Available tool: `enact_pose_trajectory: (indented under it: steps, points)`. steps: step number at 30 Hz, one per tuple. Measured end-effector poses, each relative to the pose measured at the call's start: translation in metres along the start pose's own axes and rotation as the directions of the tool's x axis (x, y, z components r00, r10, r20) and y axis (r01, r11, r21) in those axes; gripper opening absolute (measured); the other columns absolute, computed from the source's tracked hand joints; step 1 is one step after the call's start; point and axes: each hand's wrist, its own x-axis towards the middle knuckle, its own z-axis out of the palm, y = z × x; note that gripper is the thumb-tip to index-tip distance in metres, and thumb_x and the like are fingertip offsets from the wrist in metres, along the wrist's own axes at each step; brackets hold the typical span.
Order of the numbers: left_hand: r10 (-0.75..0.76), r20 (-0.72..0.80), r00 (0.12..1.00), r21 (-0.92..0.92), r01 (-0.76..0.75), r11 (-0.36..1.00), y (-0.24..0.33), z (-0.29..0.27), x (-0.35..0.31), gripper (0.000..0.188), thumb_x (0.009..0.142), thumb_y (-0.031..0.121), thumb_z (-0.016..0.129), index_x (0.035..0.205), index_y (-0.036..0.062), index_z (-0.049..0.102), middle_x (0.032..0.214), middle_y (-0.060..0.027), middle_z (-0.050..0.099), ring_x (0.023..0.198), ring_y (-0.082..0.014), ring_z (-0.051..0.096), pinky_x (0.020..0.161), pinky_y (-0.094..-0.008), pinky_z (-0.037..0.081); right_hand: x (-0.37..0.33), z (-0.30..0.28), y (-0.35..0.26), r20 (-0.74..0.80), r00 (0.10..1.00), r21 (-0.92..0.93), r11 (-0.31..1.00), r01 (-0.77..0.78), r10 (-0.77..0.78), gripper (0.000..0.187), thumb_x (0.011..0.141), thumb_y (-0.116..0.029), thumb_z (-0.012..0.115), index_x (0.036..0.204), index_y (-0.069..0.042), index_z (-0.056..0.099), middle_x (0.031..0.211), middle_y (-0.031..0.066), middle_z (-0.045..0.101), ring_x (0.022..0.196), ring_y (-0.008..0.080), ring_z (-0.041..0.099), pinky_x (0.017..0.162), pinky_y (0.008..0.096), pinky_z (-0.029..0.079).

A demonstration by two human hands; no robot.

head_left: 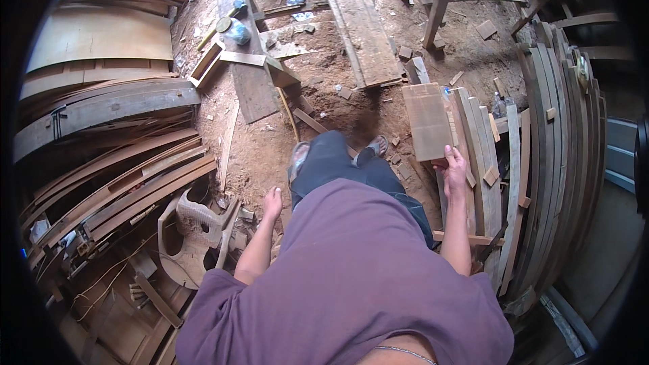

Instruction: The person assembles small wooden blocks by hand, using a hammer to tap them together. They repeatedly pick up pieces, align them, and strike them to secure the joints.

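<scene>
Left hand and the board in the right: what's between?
In the head view, the person's dark-trousered legs and some littered ground lie between the left hand and the board.

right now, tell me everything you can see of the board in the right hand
The wooden board is a flat, roughly rectangular piece of dull brown wood, its broad face turned toward the camera. The right hand grips it at its lower right corner, and the rest extends forward from there. It is out ahead on the person's right, just left of the long planks; whether it touches them is unclear. Its underside is hidden.
</scene>
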Motion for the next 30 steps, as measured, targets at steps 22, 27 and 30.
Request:
enact_pose_trajectory:
  steps: [22,27,30]
  points:
    - [0.995,-0.022,-0.097,-0.985,-0.167,-0.038,0.189,-0.652,-0.001,0.088,0.109,0.069,0.023,0.170,0.0076,0.019,0.171,-0.0325,0.023,0.158,-0.0570,0.015,0.126,-0.0722,0.025,-0.064,0.473,0.130,-0.069,0.949,-0.163,0.942,0.294,-0.308,0.021,0.108,-0.031,0.065,0.102,-0.012,0.070,0.084,-0.0017,0.068,0.069,0.0094,0.065,0.060,0.0261,0.054]
    - [0.990,-0.122,-0.075,-0.935,-0.325,-0.140,0.153,-0.702,0.032,0.087,0.109,0.069,0.023,0.170,0.0073,0.020,0.170,-0.0325,0.024,0.157,-0.0569,0.016,0.126,-0.0721,0.026,-0.043,0.493,0.130,-0.118,0.924,-0.222,0.917,0.332,-0.363,0.024,0.108,-0.032,0.064,0.093,-0.015,0.067,0.079,-0.0043,0.064,0.067,0.0078,0.062,0.058,0.0252,0.051]
    - [0.984,-0.152,-0.095,-0.881,-0.438,-0.178,0.155,-0.724,0.040,0.087,0.109,0.069,0.023,0.170,0.0071,0.020,0.170,-0.0325,0.024,0.157,-0.0568,0.017,0.125,-0.0720,0.026,-0.034,0.521,0.122,-0.119,0.897,-0.160,0.900,0.406,-0.426,0.026,0.107,-0.035,0.065,0.089,-0.016,0.067,0.077,-0.0049,0.065,0.063,0.0074,0.061,0.056,0.0240,0.048]
